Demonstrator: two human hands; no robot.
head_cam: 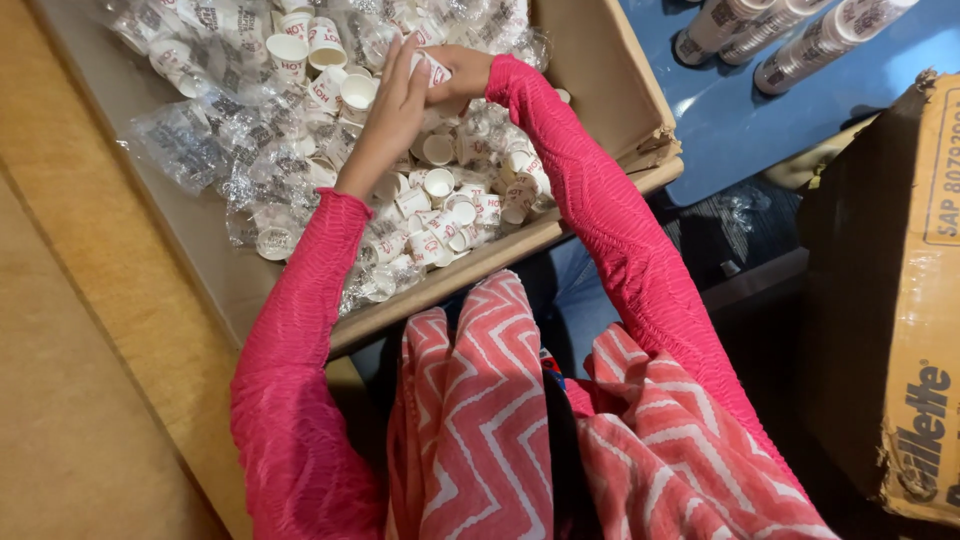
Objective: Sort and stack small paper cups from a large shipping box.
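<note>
A large open cardboard box point(610, 80) lies in front of me, filled with several small white paper cups point(437, 184) with red print and crumpled clear plastic wrappers point(185, 140). My left hand point(392, 110) and my right hand point(458, 75) meet over the middle of the box. Together they grip a small paper cup point(432, 68), the right hand's fingers closed around it, the left hand pressed against its side. Both arms wear pink sleeves.
Wrapped stacks of cups point(800, 35) lie on a blue surface at the upper right. A second brown cardboard box point(900, 300) stands at the right edge. A tan wooden surface point(70, 380) runs along the left. A pink zigzag scarf hangs below me.
</note>
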